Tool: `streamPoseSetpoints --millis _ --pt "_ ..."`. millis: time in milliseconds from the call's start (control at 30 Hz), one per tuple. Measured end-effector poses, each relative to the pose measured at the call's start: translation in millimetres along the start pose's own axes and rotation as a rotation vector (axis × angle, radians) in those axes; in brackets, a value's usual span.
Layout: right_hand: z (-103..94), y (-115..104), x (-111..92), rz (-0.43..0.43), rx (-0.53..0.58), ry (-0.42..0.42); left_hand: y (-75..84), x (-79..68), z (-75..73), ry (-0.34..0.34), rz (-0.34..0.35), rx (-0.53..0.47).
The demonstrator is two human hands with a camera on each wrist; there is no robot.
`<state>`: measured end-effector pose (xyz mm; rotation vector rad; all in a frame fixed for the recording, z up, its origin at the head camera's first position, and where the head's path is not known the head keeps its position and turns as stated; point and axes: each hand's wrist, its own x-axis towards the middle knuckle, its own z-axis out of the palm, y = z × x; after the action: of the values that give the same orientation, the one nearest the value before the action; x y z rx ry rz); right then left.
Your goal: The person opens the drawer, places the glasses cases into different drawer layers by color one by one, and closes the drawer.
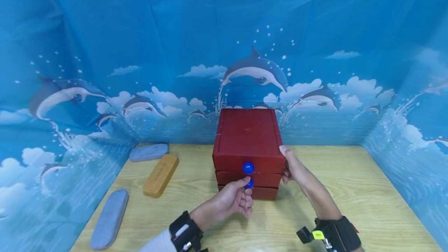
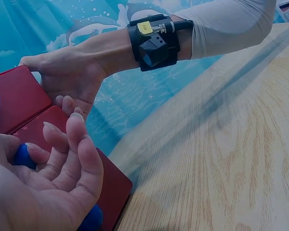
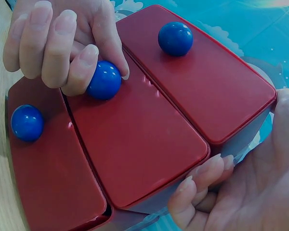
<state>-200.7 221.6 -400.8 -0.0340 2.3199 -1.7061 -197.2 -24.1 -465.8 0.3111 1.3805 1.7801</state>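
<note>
I've got the box (image 1: pixel 245 130) mid-bench (image 1: pixel 189 174): red, 3 stacked drawers (image 3: pixel 139 139), round blue knobs (image 3: pixel 175 38). L hand (image 1: pixel 235 199), thumb uppermost, fingers (image 3: pixel 58 53) pinching mid knob (image 3: pixel 106 82); R hand (image 1: pixel 291 165) gripping box's R side, fingers curled.

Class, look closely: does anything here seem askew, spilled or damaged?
Nothing clearly stands out: I see no spill or damage. The box stands upright, the left hand pinching its middle knob. The cases lie at differing angles, which hardly seems odd.

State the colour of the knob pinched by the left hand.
Glossy blue; that knob shows best in the right wrist view.
</note>
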Motion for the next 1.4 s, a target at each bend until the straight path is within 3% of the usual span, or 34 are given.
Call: streamPoseSetpoints --millis 1000,1400 --pt "-0.9 0.9 2.1 0.025 -0.002 0.016 0.7 -1.6 0.5 -0.002 0.008 0.008" --pt "1.1 0.9 0.9 0.008 0.015 0.032 -4.1 -10.4 5.9 0.003 0.001 0.006"
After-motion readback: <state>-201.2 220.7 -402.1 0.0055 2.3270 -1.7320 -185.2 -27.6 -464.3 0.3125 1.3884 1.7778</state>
